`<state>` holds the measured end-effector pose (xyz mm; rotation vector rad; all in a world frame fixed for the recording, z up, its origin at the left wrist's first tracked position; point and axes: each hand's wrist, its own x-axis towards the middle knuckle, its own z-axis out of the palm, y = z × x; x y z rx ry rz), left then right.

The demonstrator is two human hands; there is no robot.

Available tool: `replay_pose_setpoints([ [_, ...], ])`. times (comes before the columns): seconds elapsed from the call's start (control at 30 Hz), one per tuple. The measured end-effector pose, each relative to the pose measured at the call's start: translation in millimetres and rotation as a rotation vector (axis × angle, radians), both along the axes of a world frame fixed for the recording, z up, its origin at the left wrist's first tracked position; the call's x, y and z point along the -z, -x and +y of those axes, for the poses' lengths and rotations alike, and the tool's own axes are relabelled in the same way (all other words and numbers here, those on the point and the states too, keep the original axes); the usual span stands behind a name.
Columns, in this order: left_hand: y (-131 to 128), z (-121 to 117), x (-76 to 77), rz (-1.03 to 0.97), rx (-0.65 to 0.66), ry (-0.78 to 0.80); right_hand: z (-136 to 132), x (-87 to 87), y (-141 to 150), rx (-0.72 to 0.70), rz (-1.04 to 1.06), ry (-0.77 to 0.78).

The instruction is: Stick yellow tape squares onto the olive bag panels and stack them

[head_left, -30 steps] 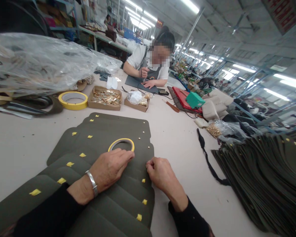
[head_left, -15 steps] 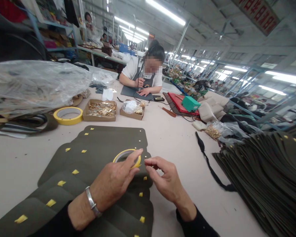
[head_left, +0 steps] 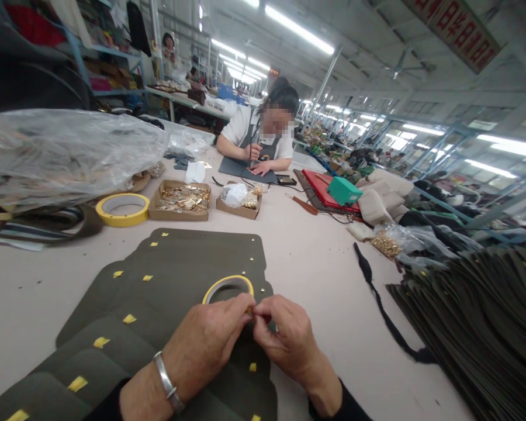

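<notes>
My left hand (head_left: pixel 210 333) is closed on a thin roll of yellow tape (head_left: pixel 228 282), whose upper rim shows beyond my fingers. Close against its fingertips, my right hand (head_left: pixel 284 333) pinches at the tape's near edge; whether a strip is between the fingers is hidden. Both hands are above overlapping dark olive panels (head_left: pixel 201 251) fanned out on the table. Small yellow tape pieces (head_left: pixel 130 318) stick to the panels in rows along both sides. A few tiny metal studs (head_left: pixel 252 258) dot the top panel's right edge.
Beyond the panels are a thick yellow tape roll (head_left: pixel 123 217), a carton of gold metal parts (head_left: pixel 179 216) and a smaller box (head_left: pixel 238 207). A stack of dark panels (head_left: pixel 473 327) and a black strap (head_left: pixel 372 286) lie right. Across the table a co-worker (head_left: pixel 258 137) holds a tool.
My right hand has left the panel's right edge and come up to the tape roll, meeting my left fingertips. The left hand has shifted slightly right with the roll. The camera view has tilted up.
</notes>
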<state>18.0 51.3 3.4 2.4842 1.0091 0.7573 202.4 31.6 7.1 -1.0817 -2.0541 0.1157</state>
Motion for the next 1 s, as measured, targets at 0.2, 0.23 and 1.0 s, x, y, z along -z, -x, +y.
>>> replay_pose_setpoints([
  [0.2,-4,1,2.9,0.011,-0.064,-0.156,-1,0.9,14,0.193,0.343,0.485],
  [0.23,-5,0,2.2,-0.010,-0.066,-0.200,0,1.3,14,0.225,0.447,0.626],
  [1.0,-7,3,4.8,0.457,-0.097,-0.008,50,17.8,-21,0.351,0.043,0.813],
])
